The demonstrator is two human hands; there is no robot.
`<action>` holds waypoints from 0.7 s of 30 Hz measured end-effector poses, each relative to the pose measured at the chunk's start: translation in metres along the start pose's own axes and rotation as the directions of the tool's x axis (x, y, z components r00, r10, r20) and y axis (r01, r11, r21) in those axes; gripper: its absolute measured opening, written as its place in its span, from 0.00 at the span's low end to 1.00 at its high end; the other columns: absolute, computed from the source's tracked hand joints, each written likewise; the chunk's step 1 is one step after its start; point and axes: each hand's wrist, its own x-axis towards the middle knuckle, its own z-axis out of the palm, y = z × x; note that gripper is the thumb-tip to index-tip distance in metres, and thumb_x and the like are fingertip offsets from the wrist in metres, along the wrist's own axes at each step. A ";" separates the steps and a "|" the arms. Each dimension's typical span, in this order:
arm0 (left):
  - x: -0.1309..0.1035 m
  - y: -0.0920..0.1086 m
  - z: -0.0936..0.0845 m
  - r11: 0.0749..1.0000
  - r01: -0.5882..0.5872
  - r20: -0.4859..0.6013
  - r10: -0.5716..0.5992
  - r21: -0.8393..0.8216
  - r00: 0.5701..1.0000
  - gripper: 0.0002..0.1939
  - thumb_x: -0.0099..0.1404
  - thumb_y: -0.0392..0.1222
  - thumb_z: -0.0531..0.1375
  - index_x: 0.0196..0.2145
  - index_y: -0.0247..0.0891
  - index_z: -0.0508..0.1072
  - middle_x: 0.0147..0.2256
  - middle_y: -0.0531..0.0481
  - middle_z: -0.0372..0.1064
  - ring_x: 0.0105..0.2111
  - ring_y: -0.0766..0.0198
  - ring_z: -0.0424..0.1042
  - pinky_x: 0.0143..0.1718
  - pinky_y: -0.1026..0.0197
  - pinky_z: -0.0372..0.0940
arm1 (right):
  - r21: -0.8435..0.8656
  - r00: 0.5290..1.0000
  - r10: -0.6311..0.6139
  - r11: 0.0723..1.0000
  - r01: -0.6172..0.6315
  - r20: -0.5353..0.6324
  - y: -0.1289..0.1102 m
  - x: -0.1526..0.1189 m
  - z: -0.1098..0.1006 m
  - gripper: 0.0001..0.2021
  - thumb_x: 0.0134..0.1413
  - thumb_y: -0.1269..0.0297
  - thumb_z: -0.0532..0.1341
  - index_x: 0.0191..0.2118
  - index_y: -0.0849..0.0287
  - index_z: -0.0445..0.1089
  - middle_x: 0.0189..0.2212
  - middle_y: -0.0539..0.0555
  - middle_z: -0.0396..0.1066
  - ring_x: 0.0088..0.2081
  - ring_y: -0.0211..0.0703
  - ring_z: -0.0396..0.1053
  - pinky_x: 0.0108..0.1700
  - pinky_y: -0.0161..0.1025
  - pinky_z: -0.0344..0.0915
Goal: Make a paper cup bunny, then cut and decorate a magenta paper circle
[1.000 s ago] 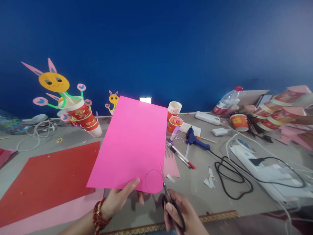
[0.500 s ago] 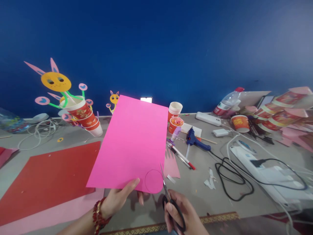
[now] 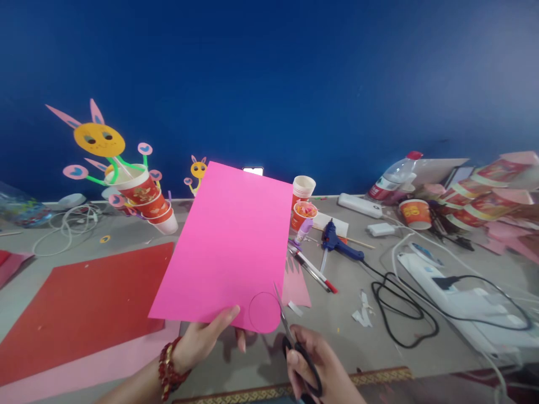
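Note:
A bright pink sheet point(image 3: 236, 241) is held up above the table, its lower edge pinched by my left hand point(image 3: 210, 339), thumb on top and fingers beneath. A thin circle outline point(image 3: 263, 312) is drawn near its bottom right corner, which is cut to a curve. Black-handled scissors point(image 3: 309, 367) sit in my right hand point(image 3: 320, 365), fingers through the loops. Their blades lie at the sheet's right edge beside the circle, one tip over the paper.
Red paper point(image 3: 96, 303) lies at left. Decorated cups point(image 3: 143, 196) stand behind it. Pens point(image 3: 314, 272), a blue glue gun point(image 3: 341, 244) with black cable, paper scraps point(image 3: 362, 310) and a power strip point(image 3: 446, 297) are on the right.
My right hand and the scissors have shifted very slightly right and the blades sit a little differently at the sheet's edge. The sheet's top has tilted slightly right.

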 end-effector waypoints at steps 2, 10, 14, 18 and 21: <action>0.000 0.000 -0.001 1.000 0.002 -0.002 -0.002 0.005 1.000 0.27 0.73 0.49 0.48 0.25 0.35 0.78 0.21 0.49 0.75 0.31 0.60 0.74 0.49 0.59 0.64 | -0.002 1.000 -0.024 1.000 0.024 -0.004 0.002 0.002 -0.002 0.30 0.45 0.29 0.58 0.26 0.55 0.53 0.09 0.42 0.60 0.07 0.26 0.46 0.13 0.28 0.41; 0.000 0.004 -0.004 0.999 0.033 0.020 -0.032 -0.026 0.999 0.28 0.73 0.51 0.48 0.26 0.34 0.78 0.21 0.48 0.75 0.28 0.60 0.75 0.45 0.58 0.67 | -0.020 0.999 -0.021 1.000 0.022 0.050 -0.010 0.003 -0.008 0.31 0.44 0.29 0.59 0.25 0.54 0.52 0.08 0.41 0.59 0.08 0.26 0.46 0.13 0.29 0.43; 0.000 0.005 -0.005 0.999 0.035 0.028 -0.034 -0.022 0.999 0.28 0.73 0.51 0.48 0.25 0.35 0.78 0.22 0.48 0.75 0.29 0.60 0.75 0.46 0.58 0.67 | -0.058 0.998 0.006 0.998 -0.002 0.058 -0.020 0.001 -0.011 0.31 0.44 0.29 0.59 0.25 0.54 0.51 0.09 0.41 0.57 0.10 0.28 0.49 0.14 0.29 0.43; 0.000 0.005 -0.007 1.000 0.001 0.035 -0.001 0.003 0.999 0.30 0.73 0.51 0.47 0.22 0.36 0.78 0.23 0.46 0.75 0.32 0.58 0.75 0.49 0.58 0.65 | -0.059 0.998 0.019 0.998 -0.016 0.059 -0.023 0.001 -0.013 0.32 0.43 0.30 0.61 0.24 0.53 0.48 0.09 0.39 0.51 0.11 0.30 0.52 0.15 0.28 0.44; 0.001 0.003 -0.008 1.000 -0.010 0.033 0.010 0.003 0.999 0.30 0.73 0.51 0.47 0.22 0.36 0.78 0.23 0.47 0.75 0.32 0.58 0.75 0.48 0.58 0.66 | -0.065 0.997 0.004 0.998 0.001 0.076 -0.024 0.002 -0.014 0.32 0.43 0.30 0.61 0.24 0.52 0.46 0.09 0.38 0.49 0.11 0.30 0.52 0.15 0.29 0.44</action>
